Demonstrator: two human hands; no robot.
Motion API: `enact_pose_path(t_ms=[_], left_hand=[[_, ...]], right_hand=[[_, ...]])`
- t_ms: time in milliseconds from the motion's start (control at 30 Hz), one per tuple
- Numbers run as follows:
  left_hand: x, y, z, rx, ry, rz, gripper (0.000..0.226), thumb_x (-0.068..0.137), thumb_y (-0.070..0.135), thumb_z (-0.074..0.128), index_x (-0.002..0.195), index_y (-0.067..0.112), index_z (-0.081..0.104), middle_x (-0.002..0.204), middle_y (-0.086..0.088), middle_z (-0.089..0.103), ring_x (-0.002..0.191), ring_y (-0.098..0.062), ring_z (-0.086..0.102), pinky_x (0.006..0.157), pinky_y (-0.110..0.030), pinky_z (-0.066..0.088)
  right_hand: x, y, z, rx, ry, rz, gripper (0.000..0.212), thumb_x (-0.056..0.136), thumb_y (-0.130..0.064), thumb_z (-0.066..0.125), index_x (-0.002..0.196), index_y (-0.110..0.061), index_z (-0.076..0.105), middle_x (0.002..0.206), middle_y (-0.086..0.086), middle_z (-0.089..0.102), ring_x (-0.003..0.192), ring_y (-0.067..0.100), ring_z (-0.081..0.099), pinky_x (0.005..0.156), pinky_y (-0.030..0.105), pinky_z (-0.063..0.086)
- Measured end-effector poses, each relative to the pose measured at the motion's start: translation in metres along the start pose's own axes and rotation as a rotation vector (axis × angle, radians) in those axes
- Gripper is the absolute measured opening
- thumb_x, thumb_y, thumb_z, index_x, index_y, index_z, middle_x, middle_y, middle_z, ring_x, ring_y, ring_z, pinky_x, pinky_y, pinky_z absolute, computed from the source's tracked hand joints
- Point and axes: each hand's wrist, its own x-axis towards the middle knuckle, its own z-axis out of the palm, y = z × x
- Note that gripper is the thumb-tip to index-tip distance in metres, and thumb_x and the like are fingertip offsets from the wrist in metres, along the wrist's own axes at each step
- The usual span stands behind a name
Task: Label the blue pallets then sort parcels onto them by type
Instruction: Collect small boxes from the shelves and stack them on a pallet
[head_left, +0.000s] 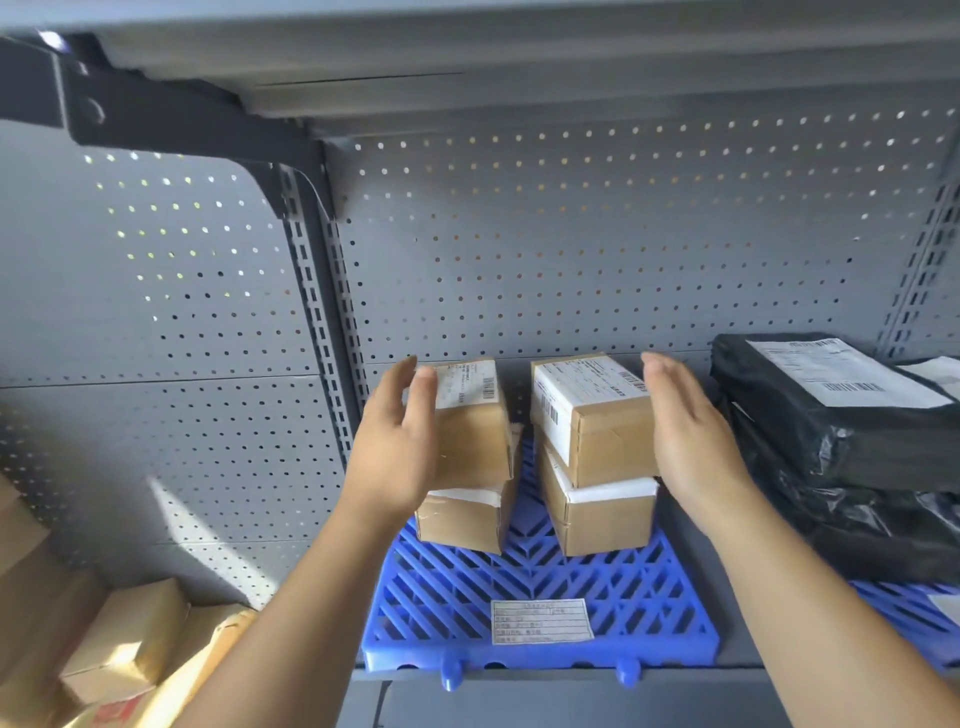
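The left hand (400, 441) sits at centre frame with its fingers (423, 400) straight and loosely spread and the thumb apart. It grasps nothing. It lies against the left side of the upper left box (475, 421); whether it actually touches cannot be told.

The right hand (691, 441) mirrors it, palm turned inward and fingers straight and together. It is just beside the right face of the upper right box (597, 415) and nothing is gripped. Contact there is also unclear.

Four brown boxes stand in two stacks of two at the back of the blue pallet (623, 587), in the lower middle of the frame. Each upper box sits slightly askew on its lower box (462, 519) (602, 519). A narrow gap runs between the stacks.

The front half of the pallet is bare grid, apart from a paper label (542, 621) near its front edge. That edge lines up with the shelf lip (571, 680).

At right, stacked black bags (831, 426) with white labels lie near the right stack, on a second pallet (909, 613). A pegboard (571, 234) closes the back, and an upright post (327, 322) stands left of the pallet. Loose cartons (124, 639) lie at lower left.
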Motion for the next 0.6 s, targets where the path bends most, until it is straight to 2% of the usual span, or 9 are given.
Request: enact_pose_path(t_ms=[67,133,200,267,333,433,533,600], left_hand=[[-0.005,-0.008,-0.002,-0.054,0.007,-0.003,0.054,0.101,0.061,0.036,0.15,0.04,0.041,0.153,0.014,0.046,0.139,-0.008,0.043,0.106,-0.017,0.031],[-0.009,-0.012,-0.001,-0.08,-0.015,0.003,0.06,0.095,0.07,0.036,0.149,0.044,0.04,0.152,0.011,0.049,0.139,-0.014,0.047,0.114,-0.029,0.034],[-0.01,-0.013,0.001,-0.104,-0.038,-0.015,0.068,0.087,0.077,0.034,0.147,0.046,0.043,0.15,0.016,0.051,0.138,-0.011,0.047,0.112,-0.025,0.035],[-0.008,-0.015,0.001,-0.144,-0.037,-0.038,0.069,0.084,0.08,0.032,0.144,0.048,0.047,0.148,0.012,0.054,0.139,-0.012,0.046,0.115,-0.029,0.035],[-0.007,-0.018,0.0,-0.246,-0.04,-0.087,0.067,0.085,0.079,0.032,0.142,0.048,0.05,0.145,0.018,0.055,0.139,-0.01,0.047,0.118,-0.038,0.035],[-0.009,-0.028,0.001,-0.425,-0.072,-0.207,0.055,0.099,0.071,0.027,0.141,0.045,0.052,0.139,0.019,0.059,0.134,-0.014,0.053,0.111,-0.039,0.04],[-0.012,-0.041,0.005,-0.501,-0.138,-0.309,0.064,0.101,0.068,0.018,0.148,0.037,0.048,0.142,0.002,0.061,0.132,-0.021,0.057,0.115,-0.049,0.039],[-0.016,-0.048,0.008,-0.531,-0.181,-0.35,0.065,0.101,0.069,0.016,0.147,0.036,0.049,0.139,-0.001,0.064,0.129,-0.021,0.059,0.114,-0.051,0.039]], right_hand=[[-0.001,0.01,0.001,0.099,-0.018,0.076,0.074,0.083,-0.077,0.028,0.145,-0.041,0.048,0.149,-0.019,0.048,0.135,0.001,0.042,0.117,0.033,0.028],[-0.002,0.02,0.004,0.19,-0.037,0.172,0.077,0.083,-0.082,0.029,0.145,-0.041,0.048,0.149,-0.016,0.05,0.137,0.007,0.044,0.12,0.042,0.029],[-0.004,0.028,0.008,0.248,-0.053,0.242,0.082,0.085,-0.084,0.031,0.148,-0.034,0.049,0.149,-0.012,0.052,0.137,0.008,0.046,0.12,0.043,0.029],[-0.006,0.032,0.009,0.308,-0.054,0.276,0.092,0.075,-0.091,0.033,0.14,-0.03,0.059,0.137,-0.012,0.063,0.129,0.008,0.054,0.116,0.039,0.035],[-0.008,0.033,0.009,0.34,-0.048,0.276,0.098,0.065,-0.098,0.034,0.129,-0.032,0.067,0.121,-0.014,0.071,0.115,0.004,0.063,0.104,0.033,0.043],[-0.01,0.036,0.008,0.392,-0.09,0.258,0.101,0.056,-0.104,0.034,0.118,-0.034,0.073,0.109,-0.016,0.076,0.099,-0.004,0.069,0.085,0.026,0.045],[-0.013,0.041,0.01,0.477,-0.145,0.235,0.088,0.06,-0.102,0.038,0.114,-0.042,0.074,0.115,-0.013,0.075,0.105,0.0,0.069,0.087,0.03,0.047],[-0.016,0.047,0.013,0.513,-0.157,0.252,0.087,0.058,-0.102,0.042,0.115,-0.044,0.073,0.119,-0.012,0.074,0.111,0.003,0.067,0.093,0.035,0.048]])
